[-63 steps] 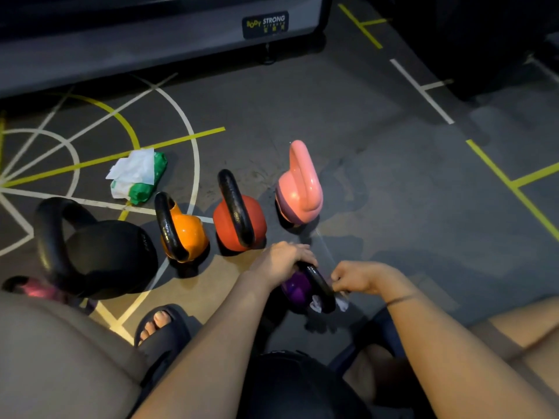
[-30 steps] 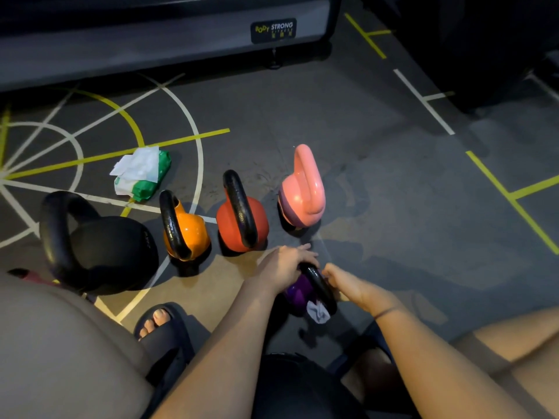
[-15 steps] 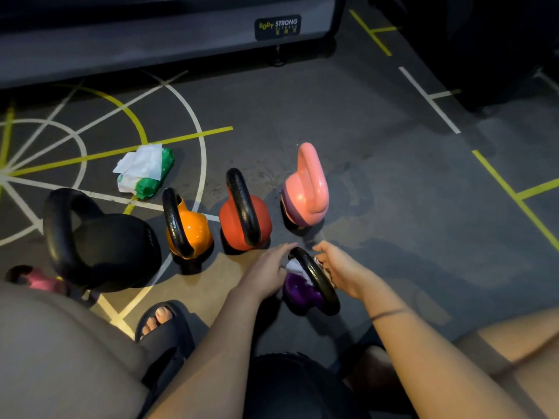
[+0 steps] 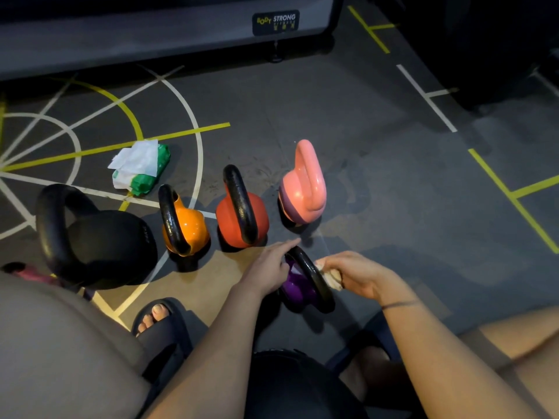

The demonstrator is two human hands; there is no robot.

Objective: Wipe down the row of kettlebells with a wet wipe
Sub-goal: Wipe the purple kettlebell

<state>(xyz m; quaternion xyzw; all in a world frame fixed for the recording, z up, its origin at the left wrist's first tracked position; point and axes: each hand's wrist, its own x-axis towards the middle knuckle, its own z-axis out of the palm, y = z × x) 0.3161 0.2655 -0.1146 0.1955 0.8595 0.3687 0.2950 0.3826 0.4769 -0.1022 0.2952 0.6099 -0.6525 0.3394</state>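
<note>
A small purple kettlebell with a black handle stands on the floor in front of me. My left hand rests against its left side with the fingers stretched forward. My right hand grips a crumpled white wet wipe and presses it on the right side of the handle. Behind stand a pink kettlebell, a red kettlebell, an orange kettlebell and a large black kettlebell in a row.
A green wet-wipe pack with wipes pulled out lies on the floor behind the orange kettlebell. A dark machine base runs along the back. My sandalled foot is near left. Another black weight sits between my legs.
My right hand has slid the wipe back down the right side of the purple kettlebell's handle. My left hand stayed on its left side, the fingers now straighter.
</note>
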